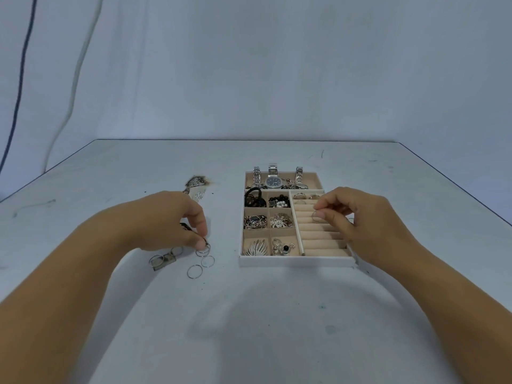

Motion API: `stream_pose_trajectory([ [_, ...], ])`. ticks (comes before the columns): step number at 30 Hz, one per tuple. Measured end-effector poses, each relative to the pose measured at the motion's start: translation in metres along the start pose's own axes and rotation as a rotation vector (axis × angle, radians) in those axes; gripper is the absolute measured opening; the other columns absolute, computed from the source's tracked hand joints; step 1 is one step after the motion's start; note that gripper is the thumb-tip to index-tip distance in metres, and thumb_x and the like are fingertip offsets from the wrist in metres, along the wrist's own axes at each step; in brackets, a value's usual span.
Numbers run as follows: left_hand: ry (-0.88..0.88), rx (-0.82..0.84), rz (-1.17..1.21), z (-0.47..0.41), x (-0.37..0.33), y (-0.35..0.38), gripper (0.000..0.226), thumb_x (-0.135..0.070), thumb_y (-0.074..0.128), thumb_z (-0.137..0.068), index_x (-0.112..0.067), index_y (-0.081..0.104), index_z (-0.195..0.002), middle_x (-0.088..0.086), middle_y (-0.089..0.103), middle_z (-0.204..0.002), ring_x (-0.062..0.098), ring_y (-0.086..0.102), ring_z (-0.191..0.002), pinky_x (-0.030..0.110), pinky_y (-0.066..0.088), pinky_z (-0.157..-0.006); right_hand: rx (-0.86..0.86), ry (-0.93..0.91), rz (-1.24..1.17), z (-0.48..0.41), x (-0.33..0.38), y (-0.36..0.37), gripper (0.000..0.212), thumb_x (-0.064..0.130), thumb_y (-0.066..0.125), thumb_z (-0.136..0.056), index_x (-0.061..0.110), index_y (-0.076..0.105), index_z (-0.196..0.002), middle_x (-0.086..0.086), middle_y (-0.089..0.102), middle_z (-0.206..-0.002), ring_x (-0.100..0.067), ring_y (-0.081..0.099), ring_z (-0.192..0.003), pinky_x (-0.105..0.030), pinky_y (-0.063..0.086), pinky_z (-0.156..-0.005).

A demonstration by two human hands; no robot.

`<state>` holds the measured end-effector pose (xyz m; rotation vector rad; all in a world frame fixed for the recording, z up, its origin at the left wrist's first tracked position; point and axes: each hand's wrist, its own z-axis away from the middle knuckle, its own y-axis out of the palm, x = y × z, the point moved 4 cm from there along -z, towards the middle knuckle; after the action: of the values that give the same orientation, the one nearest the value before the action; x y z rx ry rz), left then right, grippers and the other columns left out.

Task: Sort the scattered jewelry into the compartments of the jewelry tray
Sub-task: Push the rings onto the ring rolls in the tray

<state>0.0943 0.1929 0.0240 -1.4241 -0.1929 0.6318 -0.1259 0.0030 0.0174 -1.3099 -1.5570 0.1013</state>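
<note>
The white jewelry tray (296, 262) with beige compartments sits right of centre. My right hand (357, 217) hovers over its ring-roll section (321, 239) and pinches a thin silver ring (315, 216) between thumb and forefinger. My left hand (171, 220) reaches down to the scattered rings on the table, its fingertips pinching a thin ring (203, 249). Two more thin rings (201, 267) lie just in front of it. A flat rectangular piece with rings (163, 260) lies to the left.
Watches (274, 180) fill the tray's far compartment; hair ties, beads, chains and brooches fill the small left ones. A patterned jewelry piece (196, 184) lies on the table beyond my left hand. Two cables hang on the wall at the far left.
</note>
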Motion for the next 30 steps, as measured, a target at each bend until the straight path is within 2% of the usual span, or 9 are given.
stream_pose_trajectory([
  [6, 0.013, 0.045, 0.047, -0.003, -0.002, 0.007, 0.022, -0.05, 0.079, -0.065, -0.051, 0.065, -0.081, -0.021, 0.054, -0.1, 0.003, 0.049, -0.102, 0.034, 0.045, -0.092, -0.003, -0.006, -0.009, 0.001, 0.0, -0.002, 0.019, 0.013, 0.067, -0.085, 0.031, 0.064, -0.081, 0.011, 0.067, -0.079, -0.001, 0.061, -0.073, -0.004, 0.044, -0.061],
  [12, 0.015, 0.024, 0.027, -0.001, -0.011, 0.007, 0.015, -0.04, 0.078, -0.07, -0.038, 0.067, -0.08, -0.022, 0.056, -0.093, 0.008, 0.057, -0.094, 0.035, 0.049, -0.086, 0.003, 0.007, -0.02, 0.002, -0.001, -0.001, 0.019, 0.014, 0.067, -0.085, 0.032, 0.064, -0.08, 0.01, 0.067, -0.078, 0.0, 0.06, -0.074, -0.005, 0.045, -0.062],
  [14, 0.04, -0.008, 0.015, 0.0, -0.015, 0.005, 0.012, -0.036, 0.079, -0.07, -0.034, 0.067, -0.075, -0.02, 0.062, -0.082, 0.005, 0.06, -0.085, 0.031, 0.05, -0.081, 0.003, 0.002, -0.011, 0.001, -0.001, -0.001, 0.017, 0.014, 0.068, -0.085, 0.031, 0.065, -0.081, 0.01, 0.067, -0.078, -0.001, 0.06, -0.075, -0.005, 0.045, -0.064],
  [17, 0.108, -0.112, 0.043, 0.001, -0.022, -0.003, 0.01, -0.031, 0.076, -0.076, -0.03, 0.067, -0.071, -0.015, 0.066, -0.072, -0.003, 0.058, -0.071, 0.01, 0.044, -0.063, -0.014, -0.028, 0.031, 0.0, -0.001, -0.004, 0.016, 0.013, 0.067, -0.085, 0.028, 0.065, -0.082, 0.013, 0.066, -0.079, -0.002, 0.059, -0.079, -0.005, 0.043, -0.07],
  [21, 0.284, -0.393, 0.233, 0.002, -0.05, -0.009, 0.006, -0.03, 0.071, -0.08, -0.031, 0.067, -0.076, -0.017, 0.065, -0.072, -0.011, 0.056, -0.07, 0.002, 0.038, -0.066, -0.048, -0.051, 0.1, -0.004, -0.006, -0.01, 0.012, 0.013, 0.066, -0.086, 0.025, 0.066, -0.085, 0.01, 0.066, -0.081, -0.004, 0.059, -0.08, -0.011, 0.045, -0.072],
  [25, 0.401, -0.436, 0.326, -0.017, -0.084, 0.007, 0.005, -0.027, 0.071, -0.081, -0.029, 0.069, -0.078, -0.016, 0.067, -0.07, -0.003, 0.061, -0.072, 0.004, 0.041, -0.065, -0.065, -0.056, 0.14, -0.006, -0.013, -0.017, 0.011, 0.014, 0.065, -0.086, 0.025, 0.065, -0.084, 0.008, 0.065, -0.082, -0.003, 0.058, -0.081, -0.01, 0.042, -0.075],
  [28, 0.437, -0.434, 0.312, -0.037, -0.104, 0.018, 0.003, -0.027, 0.071, -0.082, -0.025, 0.071, -0.083, -0.014, 0.068, -0.074, 0.001, 0.062, -0.071, 0.017, 0.051, -0.068, -0.089, -0.05, 0.156, -0.008, -0.019, -0.022, 0.013, 0.015, 0.065, -0.086, 0.028, 0.063, -0.084, 0.01, 0.063, -0.081, -0.002, 0.057, -0.082, -0.008, 0.04, -0.075],
  [30, 0.445, -0.453, 0.271, -0.049, -0.113, 0.021, 0.006, -0.03, 0.069, -0.083, -0.026, 0.071, -0.087, -0.015, 0.067, -0.076, 0.001, 0.061, -0.073, 0.023, 0.051, -0.072, -0.106, -0.046, 0.163, -0.009, -0.023, -0.025, 0.013, 0.016, 0.065, -0.087, 0.028, 0.063, -0.084, 0.011, 0.062, -0.081, -0.002, 0.056, -0.082, -0.01, 0.04, -0.074],
])
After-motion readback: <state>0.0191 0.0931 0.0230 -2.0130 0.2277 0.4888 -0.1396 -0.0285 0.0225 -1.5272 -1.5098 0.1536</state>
